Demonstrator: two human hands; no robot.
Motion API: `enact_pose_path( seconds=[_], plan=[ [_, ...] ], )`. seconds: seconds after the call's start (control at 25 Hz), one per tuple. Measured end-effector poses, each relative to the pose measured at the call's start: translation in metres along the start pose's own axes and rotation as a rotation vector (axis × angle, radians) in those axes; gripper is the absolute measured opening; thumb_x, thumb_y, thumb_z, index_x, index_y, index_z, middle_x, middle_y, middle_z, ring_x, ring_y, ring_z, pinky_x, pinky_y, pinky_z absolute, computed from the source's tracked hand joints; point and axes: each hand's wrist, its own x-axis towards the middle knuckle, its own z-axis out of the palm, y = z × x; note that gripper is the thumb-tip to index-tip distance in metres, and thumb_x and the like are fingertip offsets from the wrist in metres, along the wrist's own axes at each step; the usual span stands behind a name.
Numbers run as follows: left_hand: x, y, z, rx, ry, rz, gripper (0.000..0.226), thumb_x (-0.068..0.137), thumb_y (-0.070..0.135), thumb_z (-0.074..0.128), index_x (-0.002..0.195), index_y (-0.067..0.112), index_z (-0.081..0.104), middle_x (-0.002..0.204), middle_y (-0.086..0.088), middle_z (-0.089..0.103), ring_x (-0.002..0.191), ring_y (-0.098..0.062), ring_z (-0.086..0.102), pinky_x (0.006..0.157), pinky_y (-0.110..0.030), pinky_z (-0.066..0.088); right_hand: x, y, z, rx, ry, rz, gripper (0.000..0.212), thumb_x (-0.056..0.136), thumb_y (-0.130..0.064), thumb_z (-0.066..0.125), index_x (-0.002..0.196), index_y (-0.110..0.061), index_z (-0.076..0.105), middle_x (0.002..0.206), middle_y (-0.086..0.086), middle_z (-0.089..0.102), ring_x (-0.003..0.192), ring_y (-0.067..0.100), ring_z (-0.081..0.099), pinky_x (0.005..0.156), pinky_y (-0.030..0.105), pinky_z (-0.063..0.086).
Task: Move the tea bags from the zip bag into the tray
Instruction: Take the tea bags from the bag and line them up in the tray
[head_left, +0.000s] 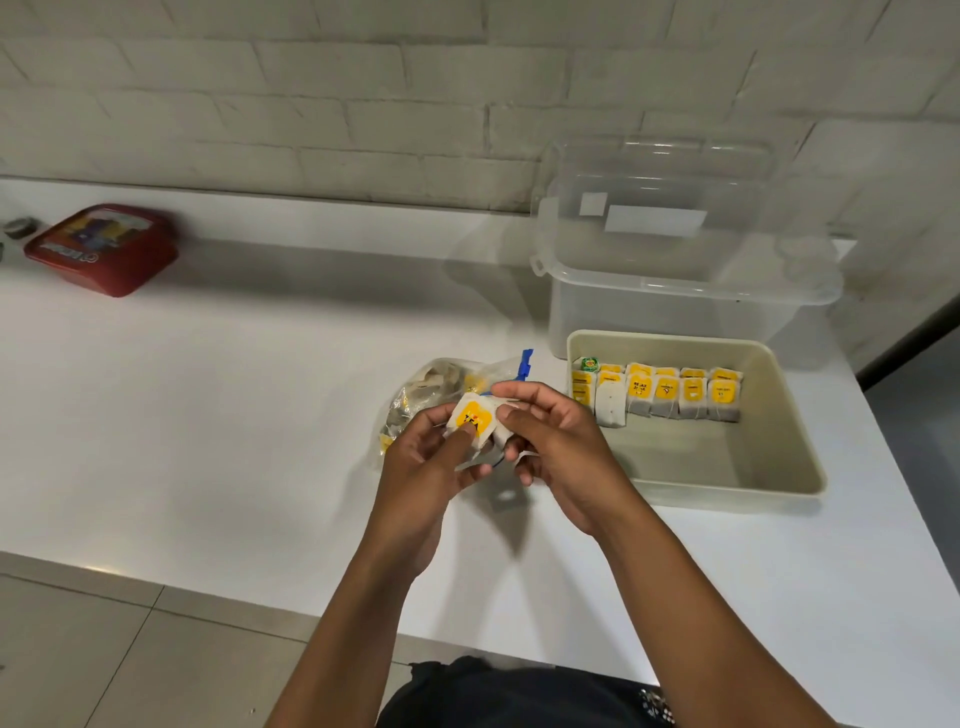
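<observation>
Both the left hand (431, 457) and the right hand (550, 441) pinch one white paper tea bag with a yellow tag (471, 420), fingers closed on it, above the white worktop (260, 415). The clear plastic zip bag (441, 384) lies just behind the hands. The beige plastic tray (779, 457), near the worktop's right edge, has a row of tea bags (670, 395) along its far side.

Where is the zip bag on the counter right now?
The zip bag lies on the white counter near centre in the head view, just behind both hands, left of the beige tray.

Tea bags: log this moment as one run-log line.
both hands: left hand and right hand hold tea bag | zip bag: on counter, bags inside | tray: one row, front half bare
</observation>
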Motion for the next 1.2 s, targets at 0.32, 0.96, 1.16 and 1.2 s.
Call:
enact_pose_path(
  seconds=[0.32, 0.96, 1.16, 1.2],
  plan=[
    [-0.002, 0.001, 0.026, -0.218, 0.048, -0.04, 0.025, 0.098, 0.009, 0.056, 0.121, 0.013, 0.062, 0.108, -0.009, 0.071, 0.095, -0.024, 0.07, 0.088, -0.04, 0.056, -0.007, -0.021, -0.027, 0.054, 0.077, -0.013, 0.024, 0.092, -0.008, 0.065, 0.114, -0.017, 0.068, 0.086, 0.0, 0.07, 0.058, 0.016, 0.056, 0.045, 0.024, 0.038],
    [-0.02, -0.035, 0.095, -0.302, 0.123, -0.195, 0.026, 0.099, 0.001, 0.042, 0.108, 0.013, 0.063, 0.099, -0.011, 0.068, 0.095, -0.027, 0.067, 0.073, -0.035, 0.057, -0.002, -0.057, -0.169, -0.572, 0.303, -0.063, 0.009, 0.085, -0.013, 0.072, 0.094, -0.014, 0.071, 0.078, 0.004, 0.071, 0.056, 0.012, 0.057, 0.048, 0.018, 0.041],
    [-0.022, -0.033, 0.1, -0.123, 0.053, -0.137, 0.027, 0.095, 0.002, 0.058, 0.112, 0.02, 0.068, 0.11, -0.004, 0.074, 0.102, -0.022, 0.068, 0.085, -0.036, 0.058, 0.027, -0.033, -0.188, -0.698, 0.265, 0.016, 0.004, 0.081, -0.015, 0.073, 0.084, -0.015, 0.071, 0.076, 0.006, 0.073, 0.059, 0.011, 0.057, 0.059, 0.023, 0.043],
    [-0.021, -0.032, 0.102, -0.111, 0.04, -0.128, 0.027, 0.094, 0.002, 0.059, 0.112, 0.021, 0.067, 0.11, -0.002, 0.075, 0.103, -0.02, 0.07, 0.085, -0.034, 0.058, 0.03, -0.03, -0.192, -0.734, 0.254, 0.027, 0.004, 0.08, -0.016, 0.074, 0.081, -0.017, 0.071, 0.075, 0.004, 0.073, 0.061, 0.01, 0.058, 0.06, 0.024, 0.043]
  ],
)
